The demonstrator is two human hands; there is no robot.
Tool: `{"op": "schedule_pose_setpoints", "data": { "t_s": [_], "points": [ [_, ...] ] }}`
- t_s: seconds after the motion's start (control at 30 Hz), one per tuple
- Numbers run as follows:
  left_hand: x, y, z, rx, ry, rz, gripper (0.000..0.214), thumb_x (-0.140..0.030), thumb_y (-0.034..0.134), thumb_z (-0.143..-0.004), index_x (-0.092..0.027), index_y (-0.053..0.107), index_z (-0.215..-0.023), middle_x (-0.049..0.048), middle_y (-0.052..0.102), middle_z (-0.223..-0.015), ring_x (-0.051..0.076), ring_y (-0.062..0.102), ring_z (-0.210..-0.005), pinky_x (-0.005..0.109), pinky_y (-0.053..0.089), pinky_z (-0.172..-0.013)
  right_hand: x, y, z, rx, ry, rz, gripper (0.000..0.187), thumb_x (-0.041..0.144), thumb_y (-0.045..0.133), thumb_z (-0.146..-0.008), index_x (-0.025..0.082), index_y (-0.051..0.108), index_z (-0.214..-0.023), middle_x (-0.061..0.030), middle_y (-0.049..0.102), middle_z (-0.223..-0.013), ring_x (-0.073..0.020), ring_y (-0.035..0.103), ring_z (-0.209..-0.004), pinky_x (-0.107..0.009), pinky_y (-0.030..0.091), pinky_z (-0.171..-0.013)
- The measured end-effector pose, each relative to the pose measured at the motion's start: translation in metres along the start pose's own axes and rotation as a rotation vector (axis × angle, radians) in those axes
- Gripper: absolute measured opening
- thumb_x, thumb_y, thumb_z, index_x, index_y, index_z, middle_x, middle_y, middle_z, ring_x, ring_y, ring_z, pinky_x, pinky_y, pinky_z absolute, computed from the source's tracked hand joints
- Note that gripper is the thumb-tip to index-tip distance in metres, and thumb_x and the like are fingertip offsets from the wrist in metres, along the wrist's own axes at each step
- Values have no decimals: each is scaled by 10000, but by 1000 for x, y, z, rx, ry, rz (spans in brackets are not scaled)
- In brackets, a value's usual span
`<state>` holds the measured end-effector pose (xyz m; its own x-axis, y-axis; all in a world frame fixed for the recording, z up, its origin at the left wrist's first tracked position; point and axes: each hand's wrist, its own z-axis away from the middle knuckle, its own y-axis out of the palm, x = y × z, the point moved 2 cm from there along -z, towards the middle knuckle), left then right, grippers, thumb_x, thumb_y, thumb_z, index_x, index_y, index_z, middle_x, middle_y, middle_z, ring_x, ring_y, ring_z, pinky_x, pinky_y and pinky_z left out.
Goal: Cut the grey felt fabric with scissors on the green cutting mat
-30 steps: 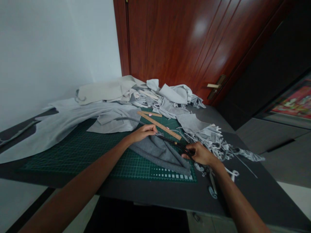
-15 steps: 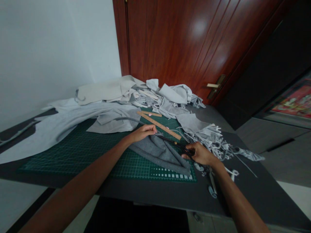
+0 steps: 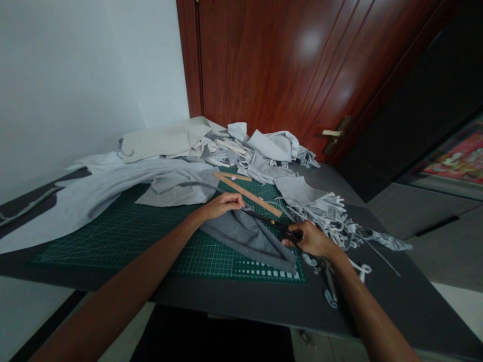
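Note:
A dark grey piece of fabric (image 3: 247, 239) lies folded on the green cutting mat (image 3: 124, 234). My left hand (image 3: 222, 205) presses down on the fabric's far corner with its fingers closed over the edge. My right hand (image 3: 311, 240) grips the handles of black scissors (image 3: 269, 222), whose blades run along the fabric's right edge toward my left hand. A wooden ruler (image 3: 247, 194) lies on the mat just beyond the scissors.
Heaps of light grey cloth (image 3: 211, 146) cover the back of the dark table (image 3: 396, 296). Cut strips and scraps (image 3: 335, 218) pile up to the right of my right hand. A red-brown door (image 3: 287, 65) with a handle (image 3: 334, 133) stands behind.

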<state>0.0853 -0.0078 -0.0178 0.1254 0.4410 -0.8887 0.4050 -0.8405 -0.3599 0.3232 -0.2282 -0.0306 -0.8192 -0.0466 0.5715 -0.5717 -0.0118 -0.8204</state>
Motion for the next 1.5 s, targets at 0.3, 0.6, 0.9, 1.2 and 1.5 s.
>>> {"op": "schedule_pose_setpoints", "data": {
  "t_s": [0.3,0.6,0.9,1.2,1.5],
  "points": [
    [-1,-1,0,9,-14,-43,324,-461,619,-871,-156,624,-761,27,650,-809,187,593,-839,290,439,-803,-6,0,-1,-32,-43,62,504,567,636,-862,181,469,-584,51,372,-564,-102,340,-545,-249,245,-511],
    [2,0,4,45,72,-150,248,-382,616,-912,-161,621,-1025,63,660,-1016,184,635,-964,305,484,-872,-11,-7,2,-69,-22,94,486,568,650,-851,177,527,-589,41,425,-552,-107,344,-531,-258,264,-508],
    [5,-4,2,-126,65,-287,155,-301,623,-856,-171,589,-934,34,639,-913,165,632,-867,287,504,-828,-15,-9,1,-70,-27,143,482,561,646,-856,180,527,-586,35,439,-531,-107,340,-518,-254,256,-501],
    [9,-2,2,-181,58,-353,212,-340,533,-924,-158,625,-867,14,668,-804,153,631,-772,236,460,-698,-14,-8,1,-77,-16,140,481,560,635,-863,172,541,-595,31,457,-540,-105,358,-525,-250,265,-509],
    [6,-2,2,-157,54,-342,208,-317,510,-934,-157,601,-836,-22,598,-734,112,544,-673,210,393,-629,-10,-3,1,-79,-23,97,483,572,628,-855,175,529,-599,33,455,-547,-104,354,-529,-242,254,-497]
  ]
}}
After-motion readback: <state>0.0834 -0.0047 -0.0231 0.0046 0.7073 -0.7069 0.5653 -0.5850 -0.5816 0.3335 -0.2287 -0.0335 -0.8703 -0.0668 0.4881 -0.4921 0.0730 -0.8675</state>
